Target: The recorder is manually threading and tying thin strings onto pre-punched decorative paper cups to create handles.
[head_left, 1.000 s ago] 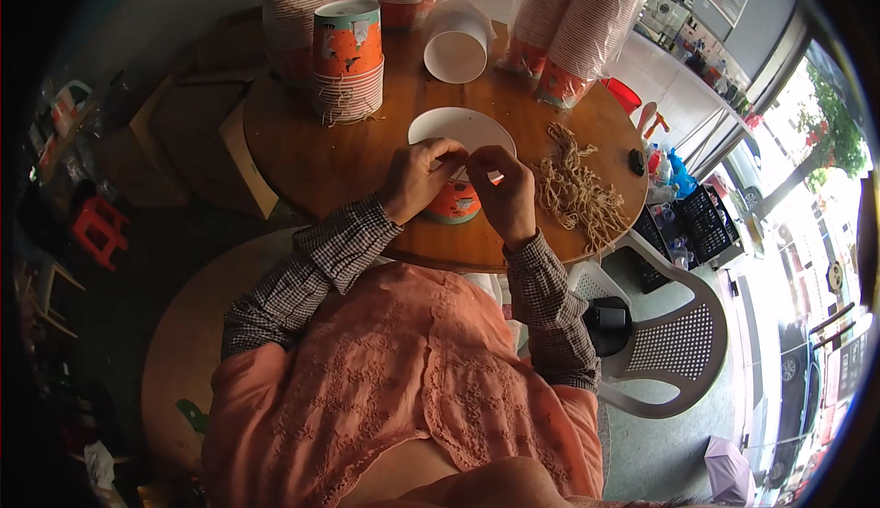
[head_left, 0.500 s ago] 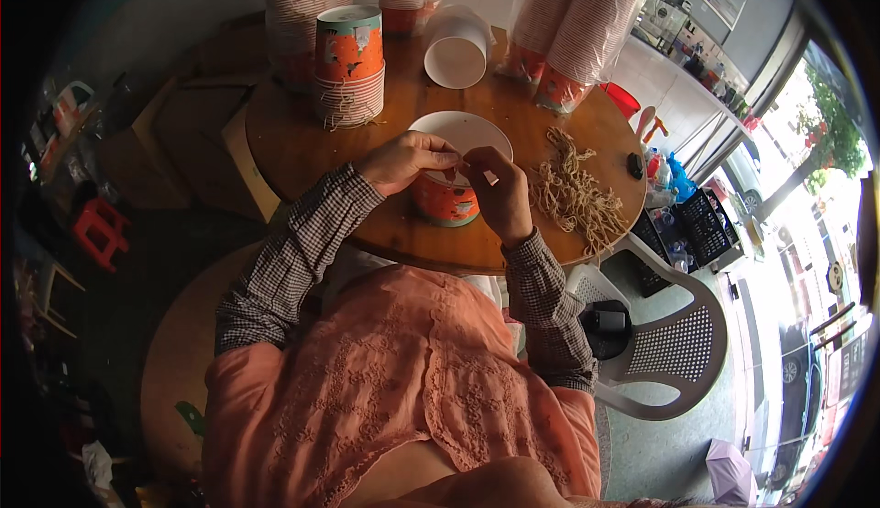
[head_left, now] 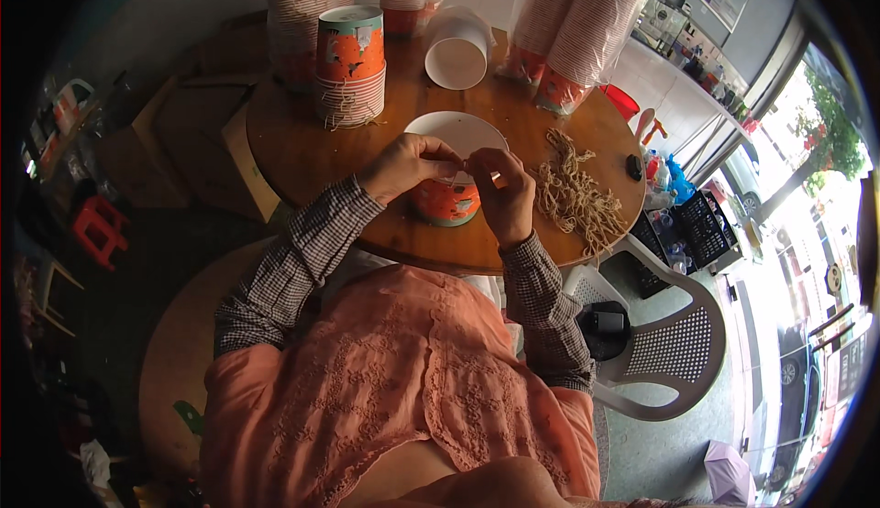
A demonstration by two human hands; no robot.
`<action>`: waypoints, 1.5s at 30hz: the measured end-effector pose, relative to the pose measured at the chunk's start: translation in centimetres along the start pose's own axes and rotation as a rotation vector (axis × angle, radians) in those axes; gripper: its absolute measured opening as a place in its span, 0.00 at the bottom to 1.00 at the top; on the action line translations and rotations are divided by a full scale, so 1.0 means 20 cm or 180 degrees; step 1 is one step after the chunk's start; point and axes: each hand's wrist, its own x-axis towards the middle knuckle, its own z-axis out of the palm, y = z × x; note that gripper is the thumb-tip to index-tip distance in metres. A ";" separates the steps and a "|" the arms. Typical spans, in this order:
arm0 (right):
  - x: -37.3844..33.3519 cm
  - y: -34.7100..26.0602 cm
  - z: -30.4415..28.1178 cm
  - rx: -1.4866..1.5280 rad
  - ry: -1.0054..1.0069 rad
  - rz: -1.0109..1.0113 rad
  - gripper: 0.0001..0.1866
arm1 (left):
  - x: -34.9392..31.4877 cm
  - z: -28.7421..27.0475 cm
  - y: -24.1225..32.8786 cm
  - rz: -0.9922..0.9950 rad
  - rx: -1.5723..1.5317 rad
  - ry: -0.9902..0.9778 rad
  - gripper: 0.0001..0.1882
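An orange patterned paper bucket (head_left: 446,204) with a white inside stands upright at the near side of the round wooden table. Over its near rim, my left hand (head_left: 411,163) comes in from the left with thumb and fingers pinched. Facing it, my right hand (head_left: 504,192) is closed too, its fingertips nearly meeting those of the left. Whatever is between the fingertips is too small to make out. To the right of the bucket lies a tangled heap of beige twine (head_left: 577,196). A stack of upside-down orange buckets (head_left: 351,54) stands at the left, with twine hanging about the lowest rims.
Tall plastic-wrapped bucket stacks (head_left: 587,27) line the table's far side. Between them, a wrapped white bucket (head_left: 456,60) lies on its side. A small black object (head_left: 634,167) sits at the table's right edge. A grey plastic chair (head_left: 674,347) stands at the right, cardboard boxes (head_left: 197,141) at the left.
Both hands stay at the bucket's near rim, and their fingertips have shifted slightly. The bucket has moved a touch to the left.
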 end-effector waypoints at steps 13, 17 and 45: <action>-0.04 -0.01 -0.01 0.0212 0.0098 0.0010 0.04 | -0.01 0.06 -0.11 0.1406 0.0729 0.1278 0.04; -0.07 -0.04 -0.02 0.0373 0.0264 0.0009 0.03 | -0.03 0.09 -0.13 0.1464 0.1121 0.1563 0.04; 0.12 -0.23 -0.14 0.1450 -0.0996 0.1238 0.06 | -0.11 0.16 0.02 0.2003 0.1548 0.1126 0.05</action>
